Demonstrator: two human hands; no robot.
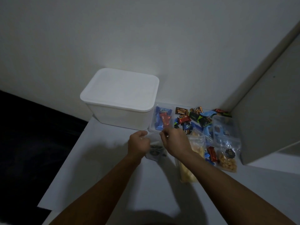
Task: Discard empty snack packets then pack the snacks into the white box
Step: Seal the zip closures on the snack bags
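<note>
A white box (119,98) with its lid on stands at the back of the white table. In front of it, my left hand (138,143) and my right hand (174,142) both pinch the top edge of a clear zip packet (155,152) with a dark label. The packet hangs between them just above the table; I cannot tell what it contains. To the right lie clear bags of yellow snacks (197,148), another such bag (227,161), and several small wrapped sweets (194,116).
A clear tray (162,118) holding blue and red wrapped bars sits right of the box. A grey panel (267,119) closes the right side. The table's left edge (65,161) drops to a dark floor. A wall is behind.
</note>
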